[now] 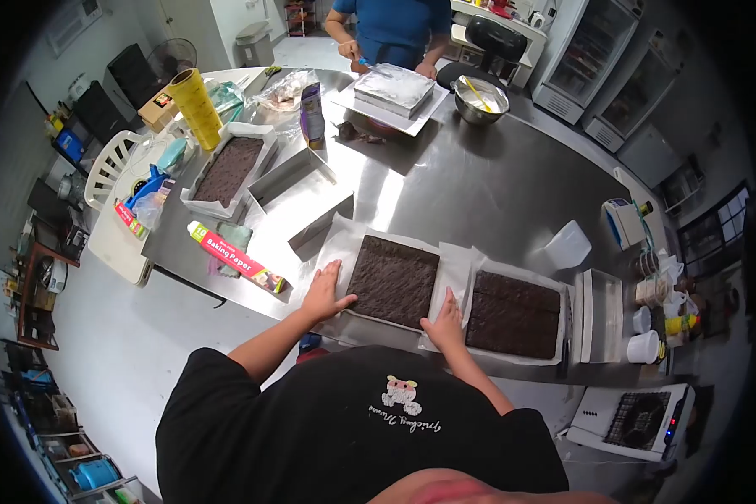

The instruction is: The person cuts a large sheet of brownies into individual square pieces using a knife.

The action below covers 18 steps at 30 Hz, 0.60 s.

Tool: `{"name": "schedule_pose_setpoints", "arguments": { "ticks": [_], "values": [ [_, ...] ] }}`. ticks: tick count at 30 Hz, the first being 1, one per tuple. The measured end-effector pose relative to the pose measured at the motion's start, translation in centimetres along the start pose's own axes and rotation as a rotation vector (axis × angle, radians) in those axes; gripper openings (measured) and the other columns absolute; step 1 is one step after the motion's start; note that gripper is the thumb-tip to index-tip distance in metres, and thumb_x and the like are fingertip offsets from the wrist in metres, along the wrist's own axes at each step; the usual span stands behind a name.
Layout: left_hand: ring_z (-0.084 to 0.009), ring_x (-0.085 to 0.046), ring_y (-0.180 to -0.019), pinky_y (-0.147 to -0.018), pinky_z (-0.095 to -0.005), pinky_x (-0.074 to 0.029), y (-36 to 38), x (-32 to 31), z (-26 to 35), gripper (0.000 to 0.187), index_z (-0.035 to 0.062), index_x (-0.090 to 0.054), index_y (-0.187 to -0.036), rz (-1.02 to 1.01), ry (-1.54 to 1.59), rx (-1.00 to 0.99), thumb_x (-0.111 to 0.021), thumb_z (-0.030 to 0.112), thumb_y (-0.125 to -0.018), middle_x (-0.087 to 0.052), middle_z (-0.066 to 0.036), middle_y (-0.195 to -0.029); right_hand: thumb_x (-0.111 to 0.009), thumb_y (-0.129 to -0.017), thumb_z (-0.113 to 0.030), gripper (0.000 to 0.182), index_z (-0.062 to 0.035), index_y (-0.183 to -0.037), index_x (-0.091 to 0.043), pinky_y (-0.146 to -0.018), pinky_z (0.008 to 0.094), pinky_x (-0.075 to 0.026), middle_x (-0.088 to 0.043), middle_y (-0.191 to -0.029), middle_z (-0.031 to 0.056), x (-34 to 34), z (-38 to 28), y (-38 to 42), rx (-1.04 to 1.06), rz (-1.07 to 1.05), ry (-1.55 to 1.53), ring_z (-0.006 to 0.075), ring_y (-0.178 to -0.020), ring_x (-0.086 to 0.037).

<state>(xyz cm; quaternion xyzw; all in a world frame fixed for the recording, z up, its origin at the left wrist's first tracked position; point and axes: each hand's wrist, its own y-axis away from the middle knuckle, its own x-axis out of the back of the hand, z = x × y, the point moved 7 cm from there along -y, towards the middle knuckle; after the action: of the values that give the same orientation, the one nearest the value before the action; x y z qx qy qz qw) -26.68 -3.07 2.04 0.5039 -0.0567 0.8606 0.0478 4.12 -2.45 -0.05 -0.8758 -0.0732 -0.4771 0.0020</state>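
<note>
1. Fingers on the left hand (324,294) are spread, thumb out to the near dark cake (394,280)'s left edge; those on the right hand (446,322) lie straight, thumb apart, at its lower right corner. Neither hand is clamped; the cake lies between them on paper (336,244).
2. Dark cakes number three: this one, a second cake (514,312) just right of the right fingers, also on paper, and a third cake (229,171) well beyond the left fingers.
3. That third sits in one paper-lined tin (200,207).
4. Metal framing (290,178) stands past the left fingertips, one frame or two I cannot tell.
5. One baking paper box (237,258) lies left of the left fingers.
6. Far right of the right fingers: at least one long tin (603,315) and two white tubs (643,347), contents unclear.
7. Farthest ahead of both hands, one white-coated cake (395,88) sits before another person (395,34); beside it, one bowl (481,116) holds white cream (493,98) and one yellow spatula (476,94).
</note>
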Motion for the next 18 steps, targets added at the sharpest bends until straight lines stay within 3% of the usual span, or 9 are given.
{"name": "schedule_pose_setpoints", "arguments": {
  "ticks": [4, 10, 18],
  "values": [
    [-0.0339, -0.026, -0.136, -0.113, -0.0472, -0.014, 0.8, -0.8, 0.3, 0.106, -0.0046, -0.015, -0.142, -0.034, 0.044, 0.087, -0.068, 0.055, -0.072, -0.030, -0.025, -0.142, -0.074, -0.062, -0.034, 0.109, -0.0056, -0.145, -0.009, -0.109, 0.0504, -0.019, -0.026, -0.144, 0.0217, 0.4, -0.4, 0.2, 0.023, -0.015, 0.005, 0.0360, -0.135, -0.024],
    [-0.0326, -0.023, -0.137, -0.113, -0.0466, -0.011, 1.2, -0.8, 0.7, 0.114, -0.0046, -0.013, -0.142, -0.084, -0.021, -0.015, -0.070, 0.059, -0.066, -0.028, -0.025, -0.143, -0.079, -0.057, -0.037, 0.118, -0.0121, -0.146, -0.005, -0.109, 0.0522, -0.019, -0.023, -0.145, 0.0203, 0.1, -1.0, 0.8, 0.036, -0.122, 0.119, 0.0357, -0.137, -0.022],
    [-0.0320, -0.021, -0.138, -0.114, -0.0461, -0.011, 1.9, -1.0, 0.9, 0.123, -0.0048, -0.014, -0.142, -0.081, -0.124, -0.127, -0.069, 0.069, -0.060, -0.026, -0.023, -0.145, -0.078, -0.055, -0.039, 0.123, -0.0149, -0.147, 0.000, -0.111, 0.0544, -0.010, -0.014, -0.150, 0.0205, -0.6, -0.9, 1.4, -0.067, -0.276, 0.239, 0.0358, -0.140, -0.012]
  ]
}}
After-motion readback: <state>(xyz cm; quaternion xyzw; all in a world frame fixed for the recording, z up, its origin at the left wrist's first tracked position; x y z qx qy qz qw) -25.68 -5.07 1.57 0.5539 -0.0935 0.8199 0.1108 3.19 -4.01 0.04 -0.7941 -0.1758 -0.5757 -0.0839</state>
